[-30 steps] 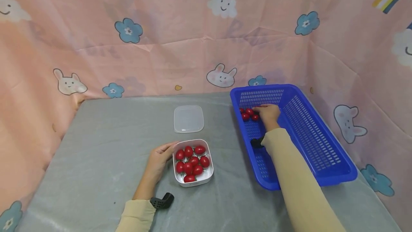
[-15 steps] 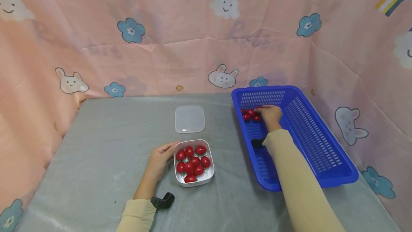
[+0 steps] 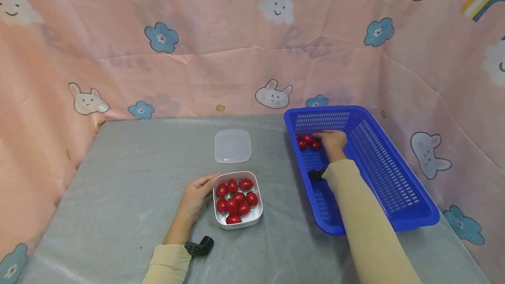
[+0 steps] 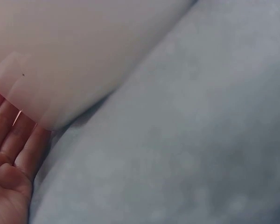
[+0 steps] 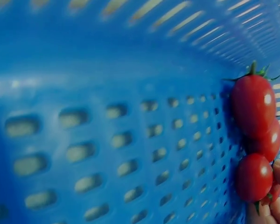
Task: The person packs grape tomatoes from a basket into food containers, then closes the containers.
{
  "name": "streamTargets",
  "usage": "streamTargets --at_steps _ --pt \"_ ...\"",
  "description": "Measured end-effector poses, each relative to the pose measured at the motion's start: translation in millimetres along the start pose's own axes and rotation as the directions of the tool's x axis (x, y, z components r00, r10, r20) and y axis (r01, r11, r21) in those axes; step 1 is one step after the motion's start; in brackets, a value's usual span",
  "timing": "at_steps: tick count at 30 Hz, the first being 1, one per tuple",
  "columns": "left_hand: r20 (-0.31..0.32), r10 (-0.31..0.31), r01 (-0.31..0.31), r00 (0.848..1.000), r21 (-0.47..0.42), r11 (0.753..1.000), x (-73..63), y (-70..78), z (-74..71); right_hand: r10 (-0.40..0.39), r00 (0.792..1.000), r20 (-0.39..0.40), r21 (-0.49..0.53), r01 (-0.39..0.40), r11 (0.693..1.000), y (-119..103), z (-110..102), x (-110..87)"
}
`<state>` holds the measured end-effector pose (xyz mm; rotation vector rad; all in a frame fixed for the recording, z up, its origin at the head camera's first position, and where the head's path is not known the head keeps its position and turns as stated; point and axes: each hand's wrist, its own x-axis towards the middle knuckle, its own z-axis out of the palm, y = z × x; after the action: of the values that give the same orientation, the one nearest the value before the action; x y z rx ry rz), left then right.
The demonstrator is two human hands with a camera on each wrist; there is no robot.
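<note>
My left hand (image 3: 197, 189) rests against the left wall of a small white box (image 3: 236, 226) that holds several red cherry tomatoes (image 3: 231, 206). In the left wrist view its straight fingers (image 4: 30, 147) lie along the box's pale wall (image 4: 84, 60); the thumb is hidden there. My right hand (image 3: 332, 140) reaches down into the blue basket (image 3: 315, 207). Several cherry tomatoes (image 3: 302, 144) lie beside it at the basket's far left. In the right wrist view the thumb and fingers pinch a partly hidden cherry tomato (image 5: 272, 192), close behind another tomato (image 5: 254, 178).
A clear flat lid (image 3: 232, 146) lies on the grey table cover (image 3: 130, 187), behind the white box. The basket's perforated walls rise around the right hand. A pink patterned cloth (image 3: 221, 56) hangs at the back and sides.
Both hands stay nearly where they were, the left at the box and the right among the tomatoes in the basket. The head view has shifted slightly.
</note>
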<state>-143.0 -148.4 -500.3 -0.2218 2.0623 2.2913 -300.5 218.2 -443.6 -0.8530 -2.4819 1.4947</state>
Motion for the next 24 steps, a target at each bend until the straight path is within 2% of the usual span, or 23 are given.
streamTargets --at_steps 4,8,10,16,21,24 --pt "-0.011 0.005 -0.005 1.000 0.009 1.000 -0.3 -0.1 0.2 0.083 0.996 0.016 0.168 -0.085 0.982 -5 -2 3.9" --pt "0.002 0.006 -0.006 1.000 0.001 1.000 -0.5 0.7 0.5 0.177 0.983 0.058 0.345 -0.186 0.920 -21 -11 2.0" --pt "0.011 0.002 -0.002 1.000 -0.005 1.000 -0.8 1.4 0.7 0.186 0.980 0.078 0.398 -0.201 0.895 -31 -17 -1.7" --pt "0.014 0.004 -0.004 1.000 -0.003 1.000 -1.2 2.2 0.9 0.117 0.984 0.134 0.493 -0.169 0.853 -59 -28 -17.2" --pt "0.012 0.020 -0.020 1.000 -0.008 1.000 -0.7 1.4 1.4 0.066 0.977 0.202 0.542 -0.168 0.824 -76 -35 -35.2" --pt "0.008 0.022 -0.021 1.000 -0.015 1.000 -0.4 0.8 1.1 -0.006 0.969 0.249 0.537 -0.132 0.833 -87 -38 -50.9"
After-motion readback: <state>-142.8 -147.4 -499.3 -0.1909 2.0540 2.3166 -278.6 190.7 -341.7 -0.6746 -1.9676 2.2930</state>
